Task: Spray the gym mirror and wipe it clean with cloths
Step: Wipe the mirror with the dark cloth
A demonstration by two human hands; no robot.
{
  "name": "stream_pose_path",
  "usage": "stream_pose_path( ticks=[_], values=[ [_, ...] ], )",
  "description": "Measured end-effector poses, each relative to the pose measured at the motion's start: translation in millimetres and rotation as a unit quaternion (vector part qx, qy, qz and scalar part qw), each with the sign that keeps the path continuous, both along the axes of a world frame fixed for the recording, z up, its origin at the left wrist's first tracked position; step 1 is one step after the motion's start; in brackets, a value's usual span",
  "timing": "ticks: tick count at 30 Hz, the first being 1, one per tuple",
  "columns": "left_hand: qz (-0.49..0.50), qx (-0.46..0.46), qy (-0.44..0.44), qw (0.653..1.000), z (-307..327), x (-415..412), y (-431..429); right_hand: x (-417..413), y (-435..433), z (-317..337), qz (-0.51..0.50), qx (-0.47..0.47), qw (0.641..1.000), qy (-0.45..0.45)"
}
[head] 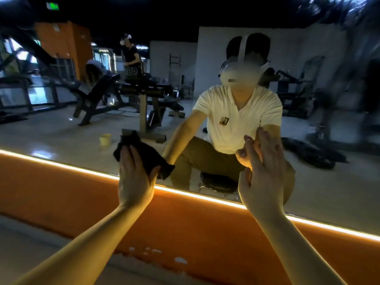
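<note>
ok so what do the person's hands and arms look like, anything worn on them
Both bare: the left hand and right hand wear no gloves, and no watch, ring or band shows. No sleeve reaches the forearms; the mirror shows a cream short-sleeved polo shirt.

Floor (pixel 30 239) on the near side: pale grey strip at lower left, butting against the orange wall panel (pixel 61 192), with a few white blobs (pixel 181 260) scattered right along that joint. Floor reflected in the mirror (pixel 339 192) reads pale and glossy; on it stand a small cream cup (pixel 105 139) near the mirror's lower edge and dark bench frames (pixel 148 112) further back. Also on the reflected floor: a dark crumpled heap (pixel 308 153) at right and a dark round item (pixel 219 183) beneath the crouching person's reflection, too dim to identify.
</note>
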State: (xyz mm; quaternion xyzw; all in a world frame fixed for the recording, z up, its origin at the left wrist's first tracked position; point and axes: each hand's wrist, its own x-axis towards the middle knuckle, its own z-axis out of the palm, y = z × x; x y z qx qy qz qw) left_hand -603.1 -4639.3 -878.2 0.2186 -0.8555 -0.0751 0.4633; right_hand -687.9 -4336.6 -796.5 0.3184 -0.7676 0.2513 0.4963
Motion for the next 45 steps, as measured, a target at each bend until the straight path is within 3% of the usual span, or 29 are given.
stream_pose_path(
  ticks=[3,6,14,19,27,37,45],
  values=[
    [0.032,0.086,0.011,0.996,-5,7,-1,0,6,0,-0.006,-0.001,1.0,-0.009],
    [0.027,0.11,0.046,0.992,6,-1,31,1,14,1,-0.005,-0.005,1.0,0.004],
    [-0.153,-0.007,0.071,0.986,4,-26,109,-4,27,-6,0.026,0.021,0.999,-0.027],
    [-0.188,-0.112,0.015,0.976,5,-12,65,-6,32,-5,0.042,0.027,0.998,-0.034],
    [-0.062,-0.035,-0.008,0.997,-27,38,-20,-4,32,-8,0.021,0.026,0.999,-0.02],
    [-0.209,-0.069,-0.024,0.975,-19,8,80,0,39,-6,0.029,0.034,0.998,-0.044],
    [-0.245,-0.137,-0.058,0.958,-20,-24,160,-4,84,-1,0.001,0.028,0.997,-0.075]
  ],
)
